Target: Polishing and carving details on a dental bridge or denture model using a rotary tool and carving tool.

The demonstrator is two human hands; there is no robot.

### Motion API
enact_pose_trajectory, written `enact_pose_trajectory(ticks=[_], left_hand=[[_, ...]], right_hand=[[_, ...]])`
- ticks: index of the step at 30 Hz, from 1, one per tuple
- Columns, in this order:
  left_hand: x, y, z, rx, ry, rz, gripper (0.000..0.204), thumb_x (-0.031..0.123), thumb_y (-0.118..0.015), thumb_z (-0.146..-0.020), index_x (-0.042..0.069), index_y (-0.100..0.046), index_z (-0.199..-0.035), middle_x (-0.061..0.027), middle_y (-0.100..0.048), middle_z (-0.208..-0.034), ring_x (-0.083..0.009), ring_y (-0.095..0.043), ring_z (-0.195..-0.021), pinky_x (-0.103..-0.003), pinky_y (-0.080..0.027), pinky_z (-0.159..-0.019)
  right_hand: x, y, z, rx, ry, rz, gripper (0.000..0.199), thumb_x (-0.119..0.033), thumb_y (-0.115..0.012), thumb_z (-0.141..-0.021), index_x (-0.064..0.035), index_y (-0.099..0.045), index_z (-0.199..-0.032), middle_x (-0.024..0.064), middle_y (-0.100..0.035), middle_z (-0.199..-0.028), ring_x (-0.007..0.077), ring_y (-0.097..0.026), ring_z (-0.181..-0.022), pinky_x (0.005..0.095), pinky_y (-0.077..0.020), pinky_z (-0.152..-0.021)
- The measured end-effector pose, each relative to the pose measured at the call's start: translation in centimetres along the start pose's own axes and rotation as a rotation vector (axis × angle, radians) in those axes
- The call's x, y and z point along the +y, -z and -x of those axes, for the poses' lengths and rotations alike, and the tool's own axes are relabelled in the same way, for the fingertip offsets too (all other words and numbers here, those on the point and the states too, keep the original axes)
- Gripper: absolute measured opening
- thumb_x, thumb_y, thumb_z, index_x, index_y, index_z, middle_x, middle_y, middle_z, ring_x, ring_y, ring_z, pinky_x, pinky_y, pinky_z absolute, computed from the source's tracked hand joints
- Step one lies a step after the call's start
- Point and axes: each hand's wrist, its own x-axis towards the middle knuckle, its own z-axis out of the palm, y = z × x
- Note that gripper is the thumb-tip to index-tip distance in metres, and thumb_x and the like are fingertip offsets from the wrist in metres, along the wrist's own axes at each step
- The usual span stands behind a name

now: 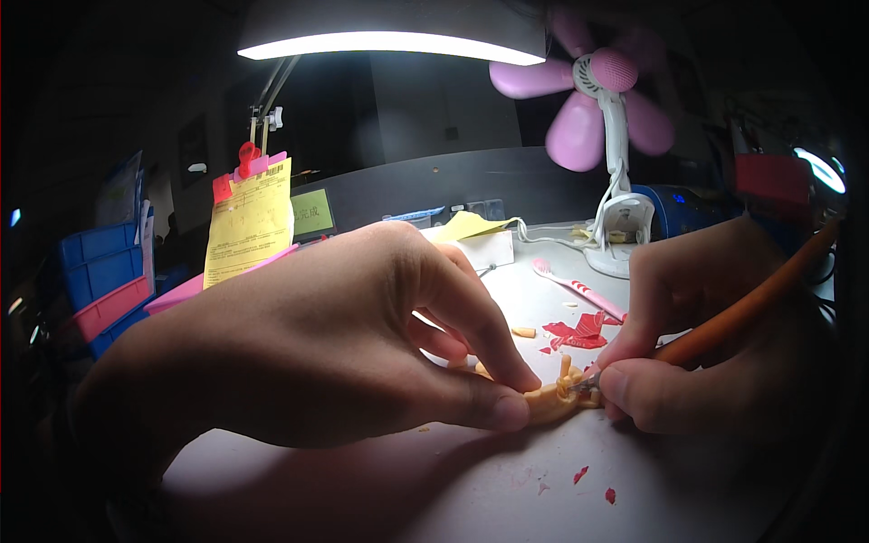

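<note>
My left hand (353, 339) reaches in from the left, thumb and fingers pinched on a small pale-yellow moulded piece (549, 407) with a short upright peg, low over the white tabletop (507, 489). Its material is unclear. Part of the piece is hidden by my fingers. From the right, my right hand (692, 371) grips a slim tool (756, 310) with an orange-brown handle and a thin metal tip. That tip touches the piece beside the peg; its exact shape is too small to tell. The fingertips of both hands are close together around the piece.
Torn red scraps (579, 333) and a pink-and-white toothbrush (584, 290) lie beyond the hands. A pink clip fan (602, 109) stands at the back right. Overhead is a lit lamp (389, 42). Blue bins (95, 267) and a yellow sheet (249, 222) stand on the left.
</note>
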Motion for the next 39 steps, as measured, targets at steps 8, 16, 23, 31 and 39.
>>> enact_pose_trajectory(ticks=[8,16,23,31,39], left_hand=[[1.1,0.5,0.6,-0.028,0.029,0.031,0.027,0.025,-0.078,-0.092,0.002,-0.080,-0.107,-0.0119,-0.077,-0.093,-0.0184,-0.071,-0.095,-0.035,-0.055,-0.097],[1.3,0.5,0.5,-0.046,0.081,0.032,0.027,0.025,-0.079,-0.092,0.002,-0.081,-0.106,-0.0117,-0.077,-0.093,-0.0183,-0.071,-0.095,-0.036,-0.054,-0.098],[-2.2,-0.7,-0.4,0.041,0.021,0.037,0.025,0.023,-0.078,-0.092,0.003,-0.081,-0.107,-0.0132,-0.073,-0.099,-0.0211,-0.069,-0.099,-0.036,-0.055,-0.097],[-0.8,0.1,0.1,-0.012,0.009,0.053,0.024,0.024,-0.080,-0.092,0.005,-0.081,-0.106,-0.0133,-0.072,-0.100,-0.0220,-0.068,-0.100,-0.036,-0.055,-0.097],[-0.8,0.1,0.1,-0.016,0.007,0.027,0.025,0.023,-0.079,-0.092,0.003,-0.081,-0.107,-0.0130,-0.073,-0.098,-0.0211,-0.069,-0.098,-0.036,-0.055,-0.098]], right_hand=[[-2.5,-0.5,0.5,0.004,-0.022,-0.003,0.017,-0.002,-0.076,-0.083,-0.0031,-0.060,-0.077,0.0113,-0.074,-0.077,0.0143,-0.073,-0.074,0.0268,-0.0573,-0.069],[-0.3,-2.9,1.5,0.018,-0.008,-0.019,0.017,-0.003,-0.074,-0.084,-0.0033,-0.058,-0.079,0.0119,-0.073,-0.077,0.0153,-0.073,-0.074,0.0282,-0.0581,-0.071],[-1.2,-1.4,0.6,0.032,0.007,-0.033,0.017,-0.004,-0.073,-0.084,-0.0035,-0.057,-0.080,0.0123,-0.072,-0.077,0.0162,-0.073,-0.074,0.0294,-0.0588,-0.072],[-1.8,-1.1,0.9,0.057,0.028,-0.057,0.017,-0.005,-0.072,-0.084,-0.0036,-0.056,-0.081,0.0128,-0.072,-0.077,0.0170,-0.073,-0.074,0.0302,-0.0594,-0.072],[-1.5,-2.5,1.4,0.228,0.138,0.009,0.024,0.000,-0.076,-0.079,-0.0036,-0.055,-0.090,0.0093,-0.067,-0.082,0.0155,-0.071,-0.078,0.0306,-0.0577,-0.076]])
